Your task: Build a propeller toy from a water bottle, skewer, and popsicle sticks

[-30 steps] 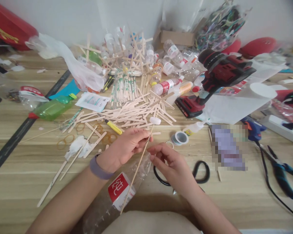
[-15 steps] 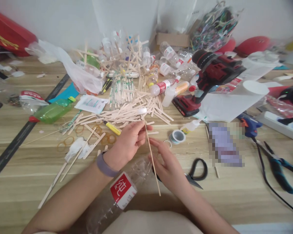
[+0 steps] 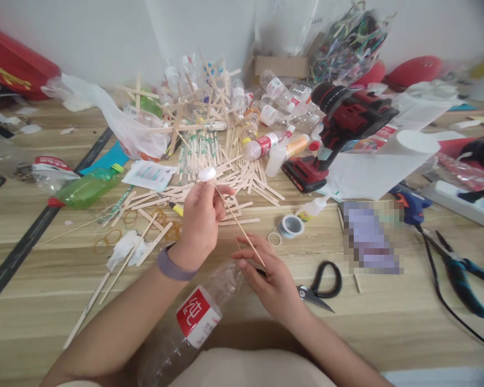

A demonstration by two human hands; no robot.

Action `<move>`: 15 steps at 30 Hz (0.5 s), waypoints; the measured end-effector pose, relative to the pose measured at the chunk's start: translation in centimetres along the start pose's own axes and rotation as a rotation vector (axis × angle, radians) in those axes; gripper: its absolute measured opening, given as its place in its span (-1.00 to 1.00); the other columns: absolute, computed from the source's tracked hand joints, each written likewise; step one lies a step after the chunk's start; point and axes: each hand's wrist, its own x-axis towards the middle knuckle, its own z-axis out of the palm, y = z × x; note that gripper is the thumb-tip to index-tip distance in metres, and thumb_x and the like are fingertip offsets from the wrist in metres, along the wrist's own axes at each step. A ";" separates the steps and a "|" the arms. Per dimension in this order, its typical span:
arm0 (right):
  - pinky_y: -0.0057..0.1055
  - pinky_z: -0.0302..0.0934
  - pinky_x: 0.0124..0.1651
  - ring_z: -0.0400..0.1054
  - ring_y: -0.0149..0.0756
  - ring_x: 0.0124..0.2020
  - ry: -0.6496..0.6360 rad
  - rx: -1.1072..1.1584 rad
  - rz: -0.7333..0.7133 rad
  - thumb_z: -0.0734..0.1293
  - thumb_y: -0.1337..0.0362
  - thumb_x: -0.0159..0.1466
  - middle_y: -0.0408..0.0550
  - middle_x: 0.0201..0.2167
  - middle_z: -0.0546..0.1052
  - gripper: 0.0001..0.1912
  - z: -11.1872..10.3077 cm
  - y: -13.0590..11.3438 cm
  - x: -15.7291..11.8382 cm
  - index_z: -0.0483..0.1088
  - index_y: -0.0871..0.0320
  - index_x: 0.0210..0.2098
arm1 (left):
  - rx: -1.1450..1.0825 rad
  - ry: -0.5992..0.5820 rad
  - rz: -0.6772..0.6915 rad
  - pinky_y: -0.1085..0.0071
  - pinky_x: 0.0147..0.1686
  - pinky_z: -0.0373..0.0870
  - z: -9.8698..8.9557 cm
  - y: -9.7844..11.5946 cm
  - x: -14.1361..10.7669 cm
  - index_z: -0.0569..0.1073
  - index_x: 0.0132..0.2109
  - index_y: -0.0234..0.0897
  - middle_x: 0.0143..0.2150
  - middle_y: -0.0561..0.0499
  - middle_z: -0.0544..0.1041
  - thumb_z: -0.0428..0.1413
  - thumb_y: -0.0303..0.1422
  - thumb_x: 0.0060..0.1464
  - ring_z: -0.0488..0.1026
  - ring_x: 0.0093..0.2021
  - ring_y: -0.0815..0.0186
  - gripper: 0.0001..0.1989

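My left hand (image 3: 204,223) is closed around a thin wooden skewer (image 3: 240,224), which slants down to the right. A white bottle cap (image 3: 207,173) sits by the skewer, just above my left fingertips. Below and to the right, my right hand (image 3: 268,271) has its thumb and fingertips close together near the skewer's lower end. A faint thin strand seems to run toward these fingertips, too fine to name. Under my hands a large clear plastic bottle (image 3: 199,317) with a red and white label lies tilted, its neck toward my right hand. Black-handled scissors (image 3: 326,282) lie beside my right hand.
Craft sticks (image 3: 242,180) lie heaped ahead, with small plastic bottles behind. A red cordless drill (image 3: 339,131) stands to the right. Also there are a wire spool (image 3: 291,227), a glue bottle (image 3: 312,208), pliers (image 3: 462,279), a green bottle (image 3: 89,185) and rubber bands (image 3: 108,239).
My left hand has moved left and slightly up with the skewer and cap, and the skewer now slants more. My right hand has shifted slightly down, its thumb and fingertips closer together.
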 end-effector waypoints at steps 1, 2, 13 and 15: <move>-0.02 0.09 0.24 0.26 -0.06 0.20 0.012 0.012 0.016 0.30 0.27 0.29 0.02 0.04 0.54 -0.83 0.0 0.2 0.0 0.56 0.01 -0.22 | 0.004 0.011 0.036 0.53 -0.73 -0.14 -0.1 0.0 0.2 0.34 -0.46 -0.28 -0.51 0.11 0.45 0.01 -0.35 0.21 -0.08 -0.71 0.58 -0.74; -0.02 0.10 0.23 0.27 -0.06 0.20 0.025 0.022 0.035 0.31 0.26 0.28 0.01 0.04 0.54 -0.82 0.0 0.4 0.0 0.57 0.00 -0.21 | 0.006 0.020 0.065 0.52 -0.74 -0.15 -0.2 0.0 0.4 0.36 -0.46 -0.28 -0.53 0.11 0.43 0.03 -0.32 0.20 -0.09 -0.72 0.58 -0.73; -0.18 0.27 0.04 0.44 -0.13 -0.05 0.158 0.106 0.146 0.33 0.23 0.24 0.04 -0.13 0.57 -0.86 -0.1 1.0 0.3 0.55 0.05 -0.35 | 0.249 0.058 0.303 0.48 -0.73 -0.10 -1.1 0.5 1.8 0.30 -0.46 -0.22 -0.62 0.15 0.32 0.01 -0.19 0.25 -0.04 -0.72 0.51 -0.67; -0.19 0.27 0.02 0.44 -0.14 -0.07 0.171 0.134 0.148 0.32 0.23 0.25 0.02 -0.16 0.57 -0.86 -0.2 1.1 0.4 0.53 0.06 -0.35 | 0.336 0.043 0.331 0.49 -0.71 -0.08 -1.3 1.1 2.1 0.29 -0.44 -0.22 -0.61 0.16 0.30 0.00 -0.24 0.26 -0.01 -0.71 0.51 -0.71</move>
